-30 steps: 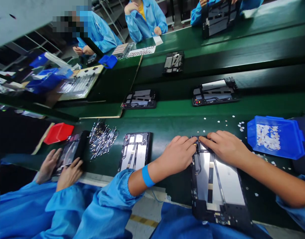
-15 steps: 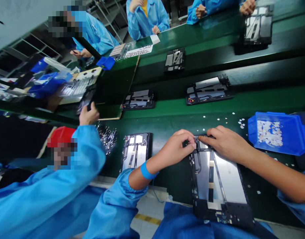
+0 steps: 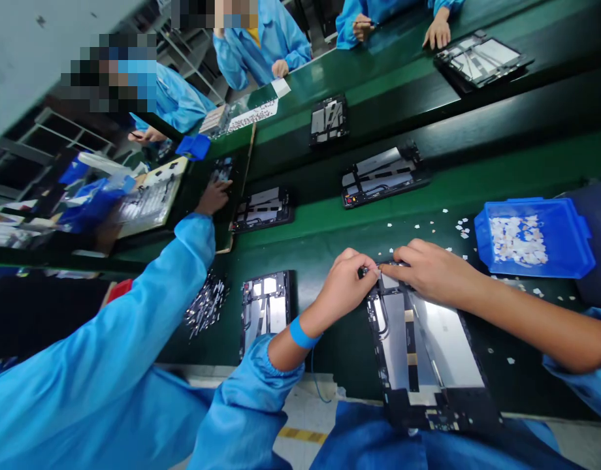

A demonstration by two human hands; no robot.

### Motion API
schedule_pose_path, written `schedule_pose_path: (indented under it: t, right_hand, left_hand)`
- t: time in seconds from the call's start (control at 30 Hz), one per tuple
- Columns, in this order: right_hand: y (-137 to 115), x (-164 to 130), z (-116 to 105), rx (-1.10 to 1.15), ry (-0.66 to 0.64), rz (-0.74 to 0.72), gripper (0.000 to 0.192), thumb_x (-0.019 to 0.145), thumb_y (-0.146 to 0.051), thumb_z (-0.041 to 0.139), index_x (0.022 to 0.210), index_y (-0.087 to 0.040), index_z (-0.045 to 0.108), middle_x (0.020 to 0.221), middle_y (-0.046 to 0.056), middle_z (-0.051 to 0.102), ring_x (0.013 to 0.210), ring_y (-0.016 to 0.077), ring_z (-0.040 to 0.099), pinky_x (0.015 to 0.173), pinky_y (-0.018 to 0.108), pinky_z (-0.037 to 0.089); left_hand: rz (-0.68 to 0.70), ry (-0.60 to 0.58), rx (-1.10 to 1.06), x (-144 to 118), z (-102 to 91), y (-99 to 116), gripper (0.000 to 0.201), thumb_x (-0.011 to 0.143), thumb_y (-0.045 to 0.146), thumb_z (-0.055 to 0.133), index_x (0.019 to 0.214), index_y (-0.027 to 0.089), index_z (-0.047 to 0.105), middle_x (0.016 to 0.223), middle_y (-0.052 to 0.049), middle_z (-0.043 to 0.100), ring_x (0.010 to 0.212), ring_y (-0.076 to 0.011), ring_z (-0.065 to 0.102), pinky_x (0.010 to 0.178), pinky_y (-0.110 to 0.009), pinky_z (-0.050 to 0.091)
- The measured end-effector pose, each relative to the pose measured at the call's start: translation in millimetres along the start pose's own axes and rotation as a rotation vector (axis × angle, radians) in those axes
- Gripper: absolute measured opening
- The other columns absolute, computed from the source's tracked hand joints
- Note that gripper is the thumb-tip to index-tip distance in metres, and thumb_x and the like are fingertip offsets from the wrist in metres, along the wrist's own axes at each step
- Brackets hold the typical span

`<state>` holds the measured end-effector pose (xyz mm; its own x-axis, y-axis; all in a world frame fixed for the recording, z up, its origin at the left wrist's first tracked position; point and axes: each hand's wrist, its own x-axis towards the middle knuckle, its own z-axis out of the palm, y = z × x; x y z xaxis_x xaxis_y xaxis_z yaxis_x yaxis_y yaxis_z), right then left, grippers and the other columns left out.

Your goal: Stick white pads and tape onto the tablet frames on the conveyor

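Observation:
An opened tablet (image 3: pixel 418 346) lies in front of me, its inside showing grey metal plates, flat cables and a dark lower end. At its top left corner, my left hand (image 3: pixel 347 281) pinches with thumb and forefinger; a small pale bit shows at the fingertips, too small to name. A blue band circles that wrist. My right hand (image 3: pixel 428 271) lies over the tablet's top edge, forefinger stretched toward the left fingertips and touching the corner area. Its thumb is hidden.
Right stands a blue bin (image 3: pixel 565 241) with white paper bits (image 3: pixel 520 240); more bits are scattered nearby. Left are another opened tablet (image 3: pixel 266 307) and a pile of small strips (image 3: pixel 207 303). A co-worker's arm (image 3: pixel 148 307) reaches across. More tablets (image 3: pixel 383 173) lie farther back.
The view has shifted slightly. The co-worker's hand at left has moved forward and right, onto a dark device. A far tablet at top right has been turned. My hands stay at the corner.

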<state>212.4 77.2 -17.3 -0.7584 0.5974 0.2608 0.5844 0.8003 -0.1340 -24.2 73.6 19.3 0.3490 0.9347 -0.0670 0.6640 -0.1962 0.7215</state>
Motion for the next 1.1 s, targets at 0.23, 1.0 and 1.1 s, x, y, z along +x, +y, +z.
schedule_pose_path:
  t: [0.23,1.0,1.1]
  right_hand:
    - [-2,1,-3,0.005,0.025,0.009,0.044,0.094,-0.009,0.058,0.133,-0.026,0.070,0.100,0.009,0.064,0.089,0.0233,0.047,0.073,0.034,0.031]
    - [-2,-1,0,-0.018,0.048,-0.008,0.044,0.093,-0.009,0.060,0.133,-0.025,0.069,0.098,0.008,0.063,0.089,0.0233,0.046,0.071,0.033,0.028]
    - [-2,-1,1,-0.015,0.058,-0.010,0.044,0.093,-0.009,0.060,0.133,-0.025,0.069,0.099,0.008,0.064,0.089,0.0231,0.047,0.071,0.033,0.028]
  left_hand:
    - [-0.060,0.015,-0.031,1,4.3,-3,0.011,0.091,0.017,0.065,0.082,0.021,0.068,0.087,-0.002,0.064,0.088,-0.0191,0.059,0.083,-0.032,0.047]
    - [-0.064,0.178,0.026,-8,25.3,-8,0.013,0.092,0.012,0.065,0.083,0.021,0.062,0.089,-0.001,0.058,0.092,-0.0191,0.057,0.084,-0.033,0.043]
    - [-0.081,0.203,0.039,-9,29.7,-6,0.015,0.091,0.010,0.065,0.083,0.022,0.060,0.090,-0.001,0.058,0.093,-0.0190,0.056,0.085,-0.032,0.043]
